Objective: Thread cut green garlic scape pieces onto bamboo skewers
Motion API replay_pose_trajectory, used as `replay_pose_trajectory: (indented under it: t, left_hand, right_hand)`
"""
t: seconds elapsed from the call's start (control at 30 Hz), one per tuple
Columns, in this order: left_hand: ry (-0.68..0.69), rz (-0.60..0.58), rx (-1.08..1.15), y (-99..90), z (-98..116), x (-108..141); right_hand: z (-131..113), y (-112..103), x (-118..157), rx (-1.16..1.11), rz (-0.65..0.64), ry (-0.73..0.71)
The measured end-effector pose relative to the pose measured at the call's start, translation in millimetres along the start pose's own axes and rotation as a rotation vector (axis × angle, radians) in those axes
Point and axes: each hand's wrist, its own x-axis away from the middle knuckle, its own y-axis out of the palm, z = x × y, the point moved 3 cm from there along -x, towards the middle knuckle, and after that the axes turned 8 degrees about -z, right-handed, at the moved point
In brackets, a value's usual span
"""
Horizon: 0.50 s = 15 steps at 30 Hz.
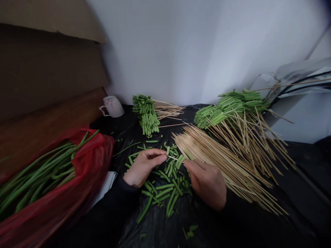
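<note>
My left hand [144,167] pinches a short green bean piece [168,151] at the tip of a thin wooden skewer [172,157]. My right hand [207,181] is closed around the same skewer, with bean pieces [180,161] threaded on it just ahead of the fingers. Beneath and between both hands lies a loose scatter of cut green bean pieces [164,191] on black plastic sheeting [155,229]. A thick spread of bare wooden skewers [222,162] reaches from behind my right hand toward the lower right.
Filled skewers are stacked in a small pile [148,119] at the back and a larger pile [232,106] at the back right. A white mug [113,106] stands by the wall. Long beans [43,175] fill a red plastic bag [90,158] at left.
</note>
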Motion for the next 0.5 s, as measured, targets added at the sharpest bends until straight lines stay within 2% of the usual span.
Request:
replay_pose_trajectory:
  t: [0.37,0.5]
  left_hand:
    - [-0.045,-0.029,0.024,0.8,-2.1,1.1]
    - [-0.049,-0.044,0.042,1.2,-1.6,1.1]
  right_hand:
    - [-3.7,-1.3,2.1,0.015,0.047,-0.018]
    - [-3.7,-0.9,2.1,0.027,0.026,-0.004]
